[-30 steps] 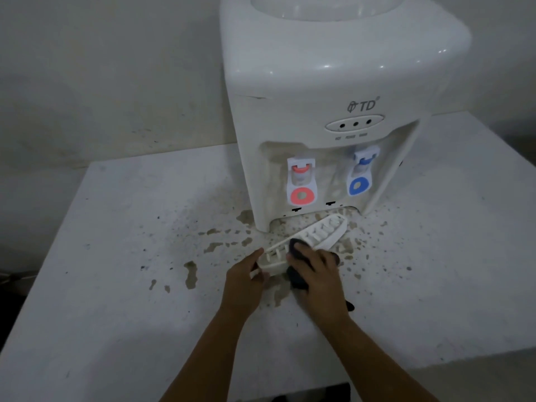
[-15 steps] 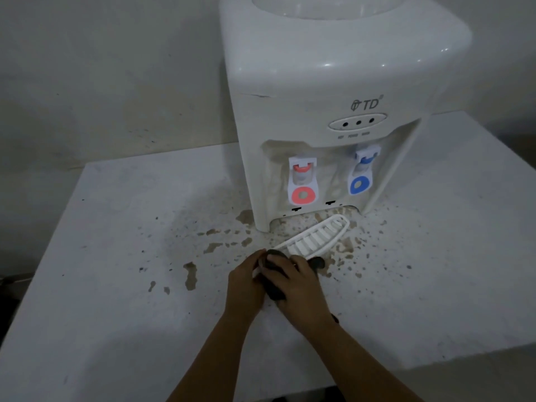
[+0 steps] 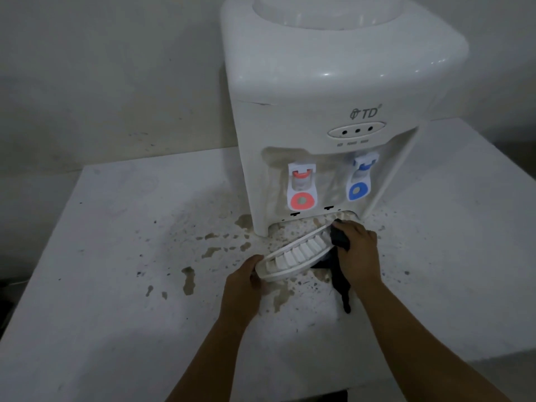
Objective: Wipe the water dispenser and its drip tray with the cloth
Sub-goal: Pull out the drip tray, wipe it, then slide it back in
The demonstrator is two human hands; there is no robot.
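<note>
Drip tray [image 3: 298, 252] is gripped at its near end by left hand [image 3: 243, 278], dark cloth [image 3: 339, 239] clamped at far end by right hand [image 3: 358, 250] fingers; a hard wipe risks it being twisted loose onto the stained surface [image 3: 116, 285].

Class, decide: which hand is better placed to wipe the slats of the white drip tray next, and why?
Right hand: it grips the dark cloth at the white slatted drip tray's far end. The left hand holds the tray's near end.

Dim, grey, soft-focus wide-angle view; faint glare on the dispenser [image 3: 333, 82] top.
</note>
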